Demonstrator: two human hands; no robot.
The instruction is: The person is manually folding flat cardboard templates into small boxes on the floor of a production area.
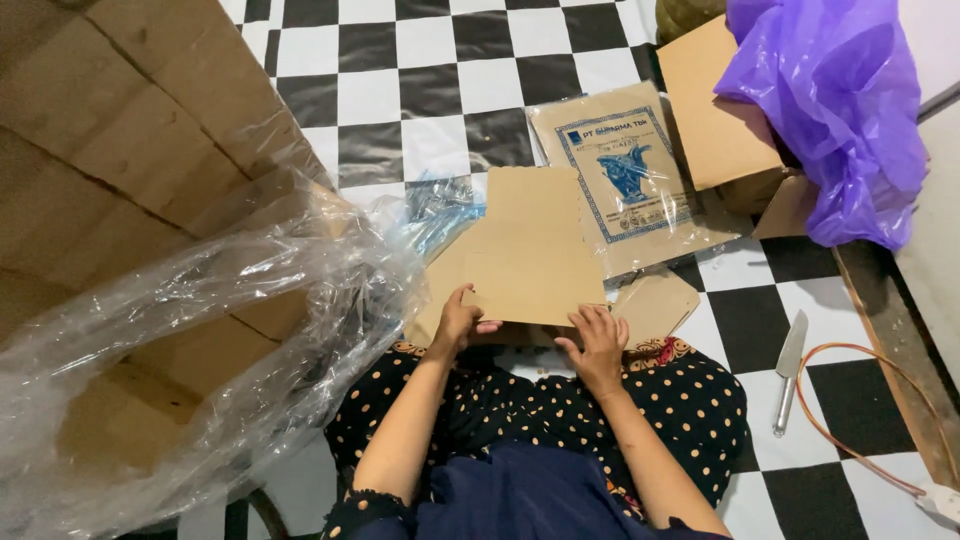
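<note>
Brown cardboard all over the place here. Both hands are on a flat cardboard sheet (533,262) held over the lap, just above the checkered floor (430,90). Left hand (455,322) pinches the sheet's lower left edge, thumb on top and fingers curled underneath. Right hand (598,343) grips the lower right corner the same way, fingers bent around the edge. So neither hand is loose, both are clamped on that one sheet.

Just behind the sheet lies a wrapped pack of cardboard (625,180) with a blue print on its label, leaning against an open box (715,120). A purple plastic bag (830,110) spills out of that box. On the left sits a big carton lined with clear plastic (200,340), nearly touching the left arm. Off to the right, well apart from the hands, a knife (789,370) lies on the tiles beside an orange cable (850,420).
</note>
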